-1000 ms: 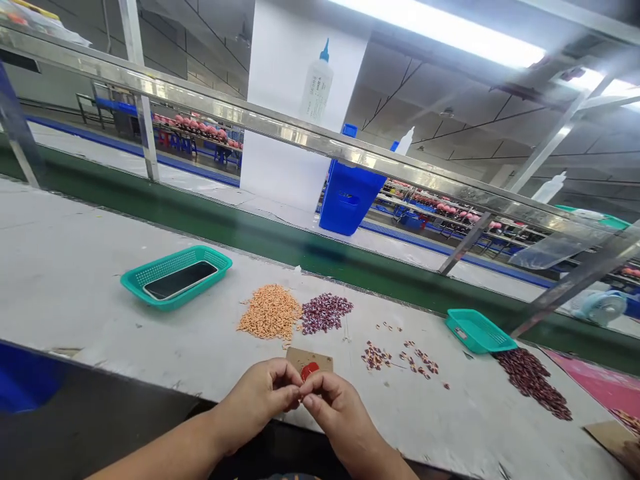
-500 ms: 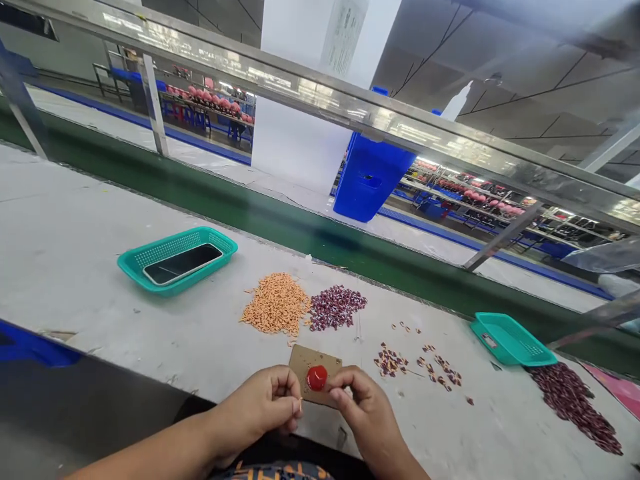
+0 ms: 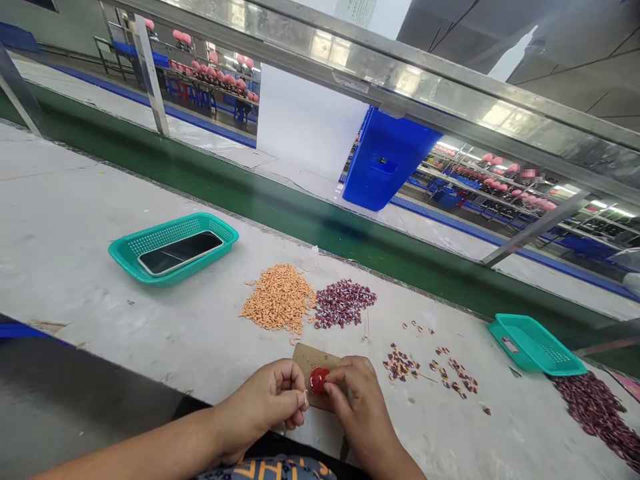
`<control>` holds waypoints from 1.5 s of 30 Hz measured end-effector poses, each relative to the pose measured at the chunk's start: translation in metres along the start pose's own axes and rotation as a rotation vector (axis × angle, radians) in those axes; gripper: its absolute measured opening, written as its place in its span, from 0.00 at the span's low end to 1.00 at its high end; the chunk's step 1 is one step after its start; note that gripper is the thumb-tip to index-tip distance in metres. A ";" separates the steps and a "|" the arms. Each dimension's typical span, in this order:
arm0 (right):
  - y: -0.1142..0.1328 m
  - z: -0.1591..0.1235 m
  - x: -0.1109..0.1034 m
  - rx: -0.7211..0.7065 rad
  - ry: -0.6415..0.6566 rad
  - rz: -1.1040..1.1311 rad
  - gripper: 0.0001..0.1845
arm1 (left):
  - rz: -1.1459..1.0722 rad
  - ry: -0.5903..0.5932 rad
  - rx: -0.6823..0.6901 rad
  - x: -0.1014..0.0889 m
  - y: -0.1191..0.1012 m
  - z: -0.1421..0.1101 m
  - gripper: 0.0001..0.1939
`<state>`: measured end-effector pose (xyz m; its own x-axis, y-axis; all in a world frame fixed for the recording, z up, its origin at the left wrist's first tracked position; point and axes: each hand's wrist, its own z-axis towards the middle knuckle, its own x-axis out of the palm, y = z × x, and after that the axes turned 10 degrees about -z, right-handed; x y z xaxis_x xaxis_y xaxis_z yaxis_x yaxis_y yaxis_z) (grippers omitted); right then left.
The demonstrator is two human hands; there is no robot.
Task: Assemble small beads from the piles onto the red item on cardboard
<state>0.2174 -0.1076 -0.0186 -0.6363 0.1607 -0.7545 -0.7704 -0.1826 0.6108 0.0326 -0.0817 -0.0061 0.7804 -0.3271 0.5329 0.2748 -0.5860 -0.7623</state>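
Note:
My left hand (image 3: 273, 398) is closed in a pinch on a small orange piece (image 3: 305, 397), just left of a brown board (image 3: 306, 357). On that board sits a glossy red blob (image 3: 319, 381). The thumb and forefinger of my right hand (image 3: 361, 403) are pinched together at the blob's right edge; whatever they hold is too small to make out. Beyond the board lie a heap of small curved orange pieces (image 3: 280, 299) and, against its right side, a heap of small purple pieces (image 3: 344, 303).
Right of my hands lie scattered purple-and-orange pieces (image 3: 401, 363). A green basket (image 3: 173, 277) with a phone (image 3: 181, 253) stands at left. Another green basket (image 3: 537, 343) is at right, beside dark red pieces (image 3: 595, 407). A metal rail (image 3: 320, 50) crosses above a green strip (image 3: 300, 213).
My hands have parted from their shared pinch. The left keeps the small orange piece, while the right has moved to the red blob. The view has tilted down.

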 end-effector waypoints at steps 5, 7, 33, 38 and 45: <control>0.016 -0.005 0.003 -0.017 -0.028 0.305 0.05 | -0.014 -0.003 0.010 0.004 -0.002 -0.001 0.09; 0.021 -0.006 0.005 -0.015 -0.038 0.360 0.05 | -0.003 -0.006 0.014 0.005 -0.002 -0.001 0.10; 0.024 -0.011 0.015 0.011 -0.125 0.374 0.05 | 0.046 0.085 0.247 0.001 0.004 -0.005 0.16; 0.026 -0.011 0.013 0.015 -0.110 0.376 0.05 | 0.070 0.075 0.244 0.003 0.003 -0.007 0.16; 0.026 -0.010 -0.001 -0.057 0.004 0.369 0.08 | 0.256 0.080 0.195 0.003 -0.003 -0.013 0.09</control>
<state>0.1984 -0.1222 -0.0049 -0.8704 0.0700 -0.4874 -0.4859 -0.2816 0.8274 0.0270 -0.0910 0.0024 0.7938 -0.5067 0.3362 0.1841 -0.3268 -0.9270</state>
